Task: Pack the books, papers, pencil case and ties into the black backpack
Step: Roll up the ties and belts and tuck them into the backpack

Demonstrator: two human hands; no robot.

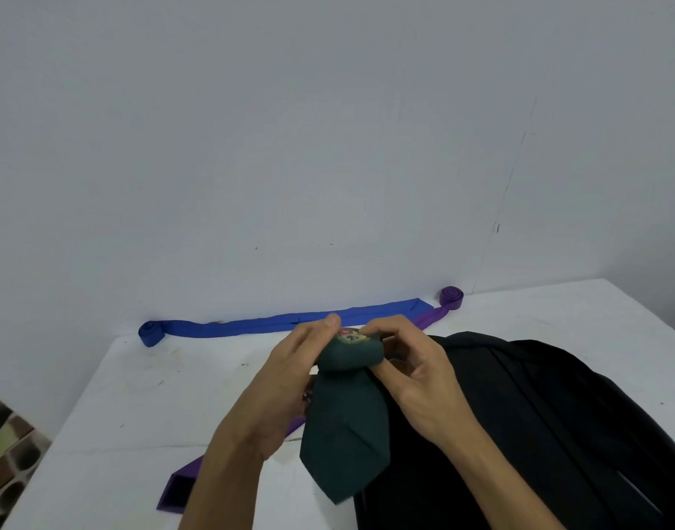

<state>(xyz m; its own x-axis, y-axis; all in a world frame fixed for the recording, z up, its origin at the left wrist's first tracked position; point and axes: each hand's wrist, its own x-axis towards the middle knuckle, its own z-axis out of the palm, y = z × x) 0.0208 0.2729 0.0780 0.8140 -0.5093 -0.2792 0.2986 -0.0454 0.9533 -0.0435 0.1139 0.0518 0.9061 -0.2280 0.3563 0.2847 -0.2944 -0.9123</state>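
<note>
A dark green tie (pixel 345 434) is held in the air over the table, its upper part wound into a roll and its wide pointed end hanging down. My left hand (pixel 290 376) grips the roll from the left, thumb on top. From the right, my right hand (pixel 408 369) pinches the same roll. The black backpack (pixel 538 434) lies flat at the right, under my right forearm. A blue tie (pixel 259 325) stretches along the wall, one end rolled. A purple tie (pixel 448 300) is rolled at the back right, and its wide end (pixel 179 491) lies near the front edge.
The white table (pixel 137 395) meets a plain pale wall at the back. A tiled floor (pixel 7 453) shows past the table's left edge. No books, papers or pencil case appear in this view.
</note>
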